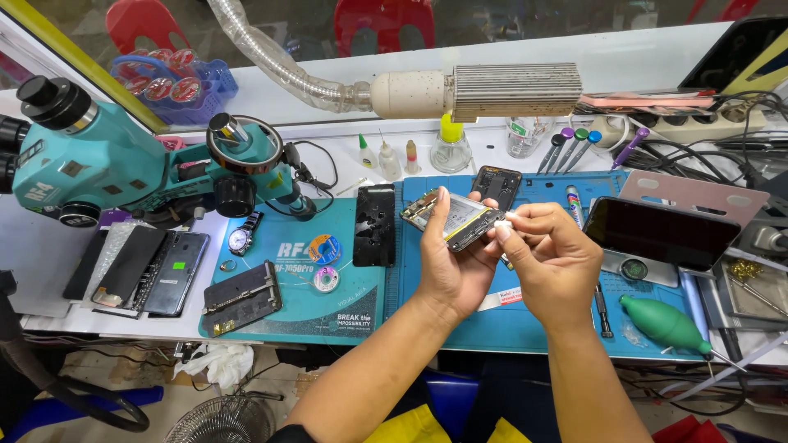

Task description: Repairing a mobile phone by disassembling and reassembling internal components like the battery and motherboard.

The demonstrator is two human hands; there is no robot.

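Left hand point(450, 264) fingers clasp opened phone point(456, 220); right hand point(552, 261) fingers pinched at its right edge.

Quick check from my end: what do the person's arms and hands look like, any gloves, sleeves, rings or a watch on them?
Both arms are bare up to the elbow, with no sleeves showing. The left hand and the right hand wear no gloves, and no rings, wristband or watch can be seen on either. Nails look short and unpainted. Near the bottom edge, yellow clothing shows between the arms.

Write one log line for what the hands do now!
left hand: holds opened phone | right hand: pinches small white bit at its edge | above blue mat
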